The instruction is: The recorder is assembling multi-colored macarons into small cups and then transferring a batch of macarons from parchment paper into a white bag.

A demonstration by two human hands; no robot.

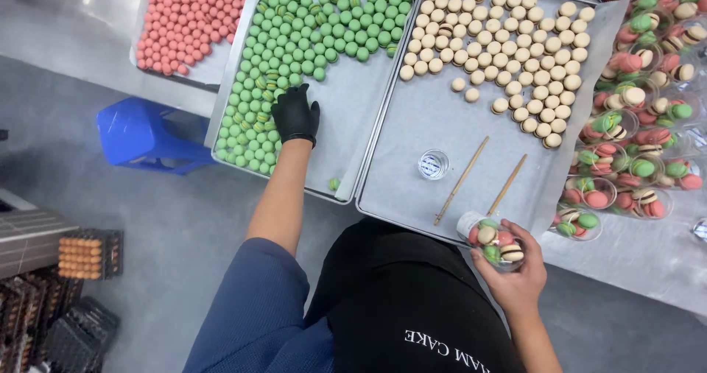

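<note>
So your left hand [295, 115], in a black glove, was down flat-ish on the tray of green macarons [346, 100], fingers curled over the shells at the edge of the pile; couldn't tell if it actually had one pinched or was just touching them. Your right hand [515, 266], bare, was wrapped around a clear plastic cup [495, 242] held near your apron, just below the front edge of the tray of cream macarons [420, 145]. That cup already had cream, green, pink and a chocolate-filled one in it. On the bare part of the cream tray lay two wooden chopsticks [462, 178], side by side but apart, with a small clear lid [434, 164] just left of them. One stray green shell [334, 184] sat alone near the green tray's front corner. Pink macarons [193, 16] were on a third tray far left, and a bunch of filled cups [637, 137] stood packed together on the tabletop [633, 262] at your right
</note>
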